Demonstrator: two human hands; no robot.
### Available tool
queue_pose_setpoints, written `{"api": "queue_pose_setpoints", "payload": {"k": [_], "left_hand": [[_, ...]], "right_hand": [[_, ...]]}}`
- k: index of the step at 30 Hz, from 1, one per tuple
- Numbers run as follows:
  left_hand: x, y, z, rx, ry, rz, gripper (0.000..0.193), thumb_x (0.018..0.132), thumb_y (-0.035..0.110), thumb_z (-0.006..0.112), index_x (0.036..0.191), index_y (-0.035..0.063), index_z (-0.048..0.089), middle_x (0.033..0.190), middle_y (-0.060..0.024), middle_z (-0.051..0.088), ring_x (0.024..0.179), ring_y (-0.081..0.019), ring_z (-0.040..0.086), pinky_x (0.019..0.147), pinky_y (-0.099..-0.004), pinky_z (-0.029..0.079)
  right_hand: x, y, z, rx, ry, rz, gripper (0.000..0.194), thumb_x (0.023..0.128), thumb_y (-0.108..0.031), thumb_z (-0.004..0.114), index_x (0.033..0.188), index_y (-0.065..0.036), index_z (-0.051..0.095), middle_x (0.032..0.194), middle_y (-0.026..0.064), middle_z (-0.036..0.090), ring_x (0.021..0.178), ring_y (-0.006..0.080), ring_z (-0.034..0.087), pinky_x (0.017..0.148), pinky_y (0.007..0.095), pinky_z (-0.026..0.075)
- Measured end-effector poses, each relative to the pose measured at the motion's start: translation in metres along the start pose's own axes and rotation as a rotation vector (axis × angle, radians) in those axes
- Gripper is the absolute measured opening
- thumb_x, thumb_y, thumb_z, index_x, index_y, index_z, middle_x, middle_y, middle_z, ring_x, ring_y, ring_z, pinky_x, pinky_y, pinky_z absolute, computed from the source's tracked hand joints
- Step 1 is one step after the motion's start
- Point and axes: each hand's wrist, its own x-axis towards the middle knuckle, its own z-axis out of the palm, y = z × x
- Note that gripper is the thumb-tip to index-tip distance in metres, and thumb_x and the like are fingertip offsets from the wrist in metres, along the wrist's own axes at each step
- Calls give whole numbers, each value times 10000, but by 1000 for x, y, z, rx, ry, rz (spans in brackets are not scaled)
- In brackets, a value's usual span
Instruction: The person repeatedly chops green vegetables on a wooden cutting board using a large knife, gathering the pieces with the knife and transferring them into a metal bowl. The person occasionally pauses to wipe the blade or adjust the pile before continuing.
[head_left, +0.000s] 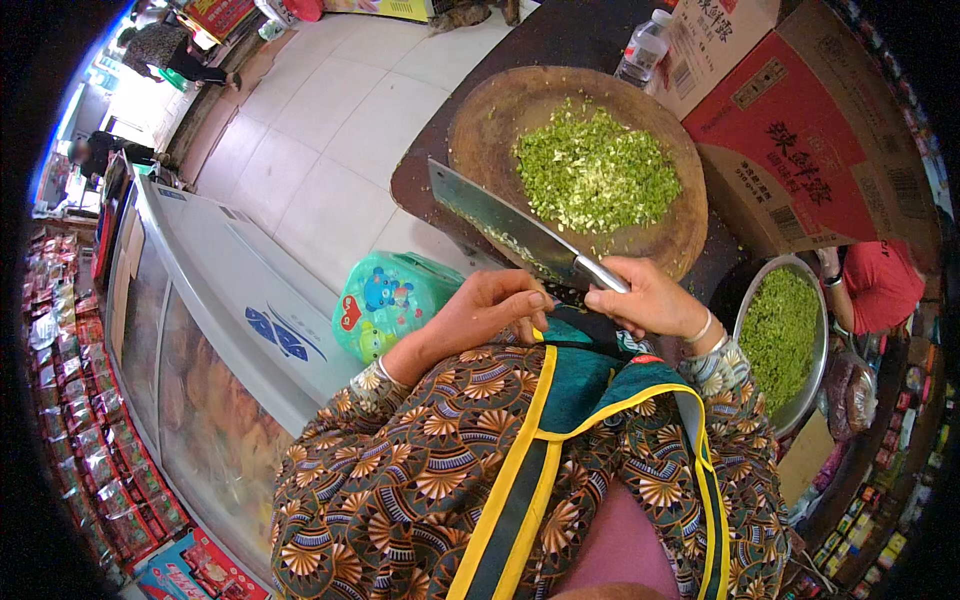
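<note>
My right hand (656, 300) grips the metal handle of a cleaver (499, 221). Its broad blade slants up to the left over the near edge of a round wooden chopping block (480, 120), with green bits stuck along the lower edge. A pile of finely chopped green vegetable (600, 169), paler pieces on top, covers the block's middle. My left hand (499, 304) is below the blade, fingers loosely curled and thumb near the index fingertip; its palm is hidden. To the right, a metal bowl (823, 334) holds more chopped greens (780, 337).
A large cardboard box (780, 112) and a plastic bottle (643, 49) stand beyond the block. A green plastic stool (382, 300) and a glass-topped chest freezer (247, 292) lie left. A person in red (885, 289) is behind the bowl; others are far left.
</note>
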Motion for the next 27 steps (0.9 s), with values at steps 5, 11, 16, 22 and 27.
{"api": "queue_pose_setpoints", "payload": {"k": [5,11,16,22,27], "left_hand": [[-7,-13,-15,-93,95,41,274,996,212,468,1029,-29,592,825,-94,670,694,-138,657,626,-249,514],[-26,-23,-23,-73,144,44,261,994,207,467,1052,-19,584,827,-88,671,683,-127,649,617,-235,502],[-33,-26,-22,-102,101,32,261,991,220,474,1055,-7,585,828,-73,673,672,-105,642,604,-223,493],[-16,-26,-24,-82,117,28,244,987,223,487,1058,11,585,816,-52,669,659,-94,630,593,-218,485],[22,-27,-28,-10,363,196,191,976,189,508,1057,31,580,811,-32,660,669,-83,614,579,-203,462]], "right_hand": [[11,1,-34,-4,129,106,245,925,-242,580,800,-54,486,593,-9,491,404,59,453,338,226,342],[1,13,-35,74,305,71,254,919,-260,586,797,-66,477,598,-11,475,417,66,438,331,235,343],[-17,-2,2,27,436,4,230,910,-251,601,829,-60,500,612,-8,503,422,66,455,352,226,357],[8,-7,13,-2,485,29,219,907,-253,607,885,-56,515,561,-14,478,417,74,452,357,234,363],[17,7,-9,6,553,-45,244,911,-274,603,868,-49,518,559,-13,477,397,82,433,348,260,352]]}}
